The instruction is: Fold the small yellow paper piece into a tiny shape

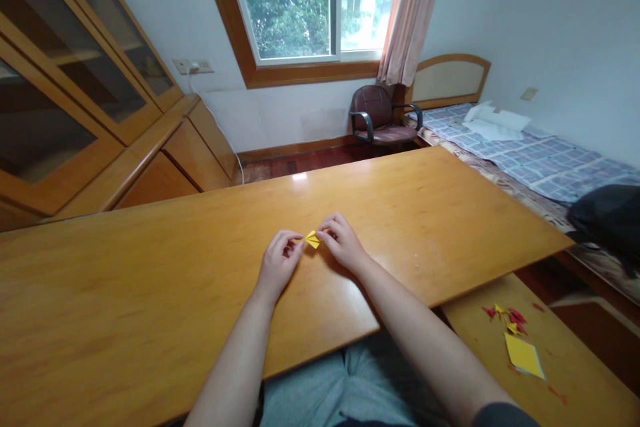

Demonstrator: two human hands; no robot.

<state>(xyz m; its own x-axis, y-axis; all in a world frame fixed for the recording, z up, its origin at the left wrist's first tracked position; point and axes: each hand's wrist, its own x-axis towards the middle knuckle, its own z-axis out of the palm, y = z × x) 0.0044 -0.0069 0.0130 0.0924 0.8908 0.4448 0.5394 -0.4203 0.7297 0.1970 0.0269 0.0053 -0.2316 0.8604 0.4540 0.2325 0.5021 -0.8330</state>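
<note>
A small piece of folded yellow paper (313,240) is held between my two hands, just above the wooden table (165,280). My left hand (281,259) pinches its left edge between thumb and fingertips. On the other side, my right hand (341,240) grips the paper's right edge with thumb and index finger. Creases and a pointed lower tip show on the paper. How its far side is folded, I cannot make out.
At the lower right, a side table (480,320) bears a stack of yellow paper squares (523,355) and several small red and yellow folded papers (515,317). Beyond the table stand an office chair (375,117) and a bed (550,153). A glass-door cabinet (150,147) is at left.
</note>
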